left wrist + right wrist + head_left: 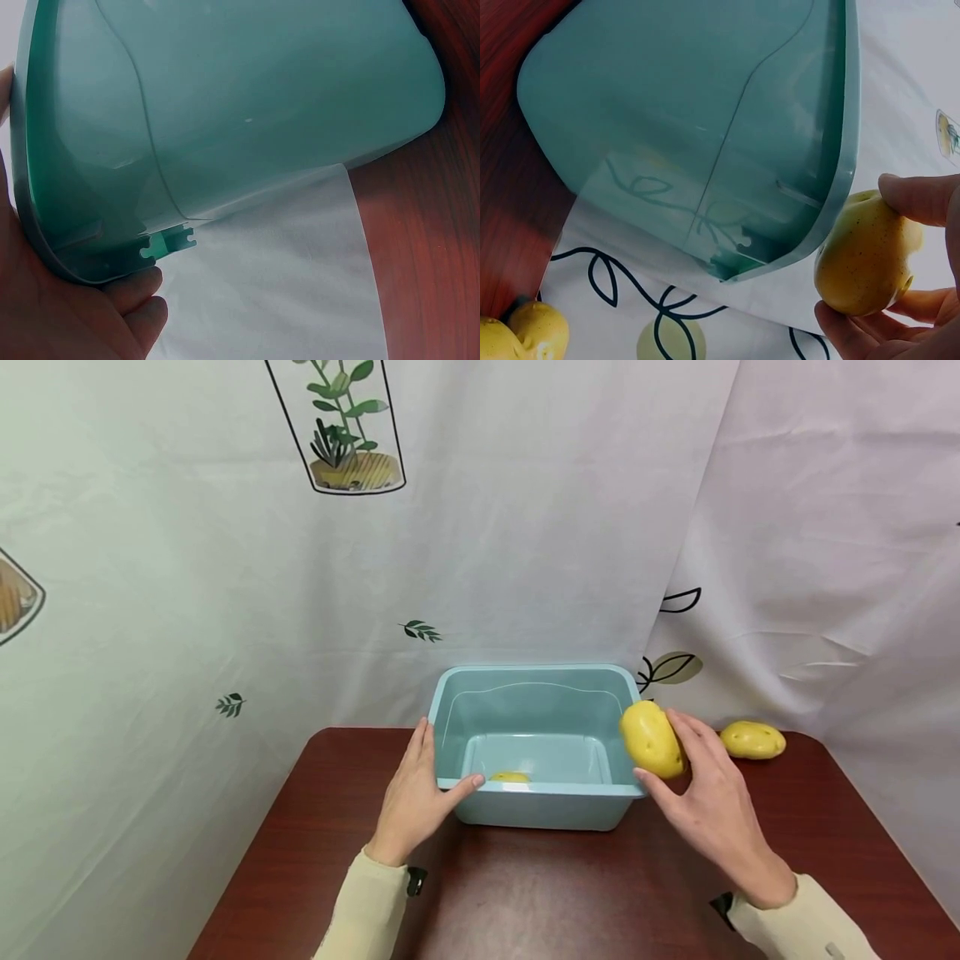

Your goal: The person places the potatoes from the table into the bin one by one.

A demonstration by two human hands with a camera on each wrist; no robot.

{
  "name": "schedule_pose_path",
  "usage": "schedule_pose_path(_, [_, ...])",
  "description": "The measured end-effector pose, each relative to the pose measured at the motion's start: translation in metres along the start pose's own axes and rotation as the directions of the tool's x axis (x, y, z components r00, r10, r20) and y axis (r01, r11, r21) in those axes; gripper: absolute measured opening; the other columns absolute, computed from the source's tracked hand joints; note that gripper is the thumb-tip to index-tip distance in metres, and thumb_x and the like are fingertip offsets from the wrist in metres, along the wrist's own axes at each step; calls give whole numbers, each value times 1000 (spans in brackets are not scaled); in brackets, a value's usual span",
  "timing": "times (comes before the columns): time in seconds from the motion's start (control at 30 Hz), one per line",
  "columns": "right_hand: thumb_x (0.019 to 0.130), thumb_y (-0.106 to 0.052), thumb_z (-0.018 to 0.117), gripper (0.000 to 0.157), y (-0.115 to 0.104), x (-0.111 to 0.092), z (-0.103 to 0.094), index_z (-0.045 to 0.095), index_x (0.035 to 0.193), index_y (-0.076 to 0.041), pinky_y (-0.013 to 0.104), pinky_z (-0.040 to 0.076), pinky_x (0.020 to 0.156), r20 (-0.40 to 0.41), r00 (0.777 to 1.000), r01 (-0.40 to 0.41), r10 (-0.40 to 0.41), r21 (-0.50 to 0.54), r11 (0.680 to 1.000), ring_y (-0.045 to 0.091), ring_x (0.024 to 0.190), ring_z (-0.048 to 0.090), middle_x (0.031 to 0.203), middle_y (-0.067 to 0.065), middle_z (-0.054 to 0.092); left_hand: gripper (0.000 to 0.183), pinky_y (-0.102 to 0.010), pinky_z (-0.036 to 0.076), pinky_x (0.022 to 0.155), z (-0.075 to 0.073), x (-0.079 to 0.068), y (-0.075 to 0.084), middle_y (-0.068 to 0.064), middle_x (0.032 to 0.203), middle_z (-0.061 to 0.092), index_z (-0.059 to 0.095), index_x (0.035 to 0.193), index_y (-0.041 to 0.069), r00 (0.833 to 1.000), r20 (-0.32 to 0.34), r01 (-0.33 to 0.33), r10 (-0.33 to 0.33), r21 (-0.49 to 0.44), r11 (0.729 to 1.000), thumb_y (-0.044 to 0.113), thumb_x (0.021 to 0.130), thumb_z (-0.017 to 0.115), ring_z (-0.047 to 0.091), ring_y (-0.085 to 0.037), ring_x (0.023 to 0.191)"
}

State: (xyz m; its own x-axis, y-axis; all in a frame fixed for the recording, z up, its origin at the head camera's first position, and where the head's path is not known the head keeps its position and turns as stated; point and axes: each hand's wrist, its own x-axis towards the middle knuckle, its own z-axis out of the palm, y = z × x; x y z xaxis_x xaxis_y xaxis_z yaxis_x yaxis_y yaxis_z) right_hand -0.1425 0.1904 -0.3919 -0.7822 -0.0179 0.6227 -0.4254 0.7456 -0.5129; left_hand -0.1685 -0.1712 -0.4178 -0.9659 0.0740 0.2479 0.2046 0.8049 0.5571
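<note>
A light-blue plastic basin [543, 810] stands on the table. My left hand [420, 802] rests against its near left corner, fingers straight along the side and thumb at the front rim. In the left wrist view, fingertips [146, 311] touch below the basin's rim [22, 187]. My right hand [712, 797] pinches a yellow potato [651, 740] between thumb and fingers beside the basin's right rim. The right wrist view shows this potato [866, 255] close to the rim corner. Inside the basin, another yellow potato [510, 777] shows only its top above the front rim.
At the table's back right lies another yellow potato [752, 740]. In the right wrist view, yellow potato shapes [540, 330] are cut off at the lower left. A printed white cloth [525, 527] hangs behind the dark red-brown table [540, 893].
</note>
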Motion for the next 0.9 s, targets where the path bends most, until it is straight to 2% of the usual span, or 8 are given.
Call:
schedule_pose_path(0.17, [71, -14, 90, 84, -1, 1, 3, 51, 145, -3, 61, 42, 90, 3, 1000, 0, 0, -6, 1000, 40, 123, 50, 138, 19, 53, 118, -55, 34, 112, 1, 0, 0, -7, 168, 10, 17, 160, 2, 1000, 11, 8, -8, 5, 1000, 80, 82, 58, 17, -26, 153])
schedule_pose_path(0.33, [72, -14, 90, 84, -1, 2, 5, 51, 145, -2, 58, 41, 95, 14, 1000, 15, -15, -3, 1000, 39, 123, 50, 137, 19, 53, 117, -55, 34, 112, 0, 0, 0, -8, 168, 11, 18, 160, 1, 1000, 7, 3, -3, 3, 1000, 79, 82, 58, 17, -27, 153])
schedule_pose_path(0.57, [73, -16, 90, 86, -1, 4, 8, 49, 147, -3, 57, 42, 95, 50, 999, 21, -21, -6, 1000, 38, 122, 51, 138, 19, 53, 118, -55, 33, 113, 0, 0, 0, -7, 168, 9, 17, 160, 2, 1000, 13, 7, -7, 6, 1000, 81, 82, 57, 15, -26, 153])
schedule_pose_path(0.7, [75, -17, 89, 84, -2, 5, 11, 49, 147, -2, 43, 45, 86, 62, 998, 22, -21, -16, 1000, 33, 112, 53, 139, 19, 53, 117, -55, 32, 113, 1, 0, -1, -7, 168, 10, 17, 160, 2, 1000, 14, 7, -7, 5, 1000, 81, 82, 56, 15, -26, 153])
schedule_pose_path(0.77, [75, -17, 89, 84, -2, 5, 13, 48, 147, -1, 41, 44, 82, 66, 998, 26, -25, -15, 1000, 32, 111, 53, 140, 18, 53, 117, -55, 32, 113, 1, 0, -1, -7, 168, 10, 17, 160, 2, 1000, 13, 7, -7, 4, 1000, 80, 82, 56, 15, -26, 153])
schedule_pose_path(0.83, [76, -18, 89, 84, -2, 5, 14, 48, 147, -1, 41, 45, 83, 72, 997, 28, -27, -8, 1000, 32, 111, 54, 140, 19, 52, 117, -54, 32, 114, 1, 1, -1, -7, 168, 10, 17, 160, 2, 1000, 13, 7, -7, 4, 1000, 80, 82, 56, 15, -26, 153])
schedule_pose_path(0.9, [76, -18, 88, 84, -3, 6, 15, 47, 148, -1, 51, 45, 89, 82, 996, 25, -26, 4, 1000, 36, 119, 52, 141, 19, 52, 117, -55, 32, 113, 1, 0, -1, -7, 168, 10, 17, 160, 1, 1000, 10, 3, -3, 3, 1000, 79, 83, 57, 16, -27, 153])
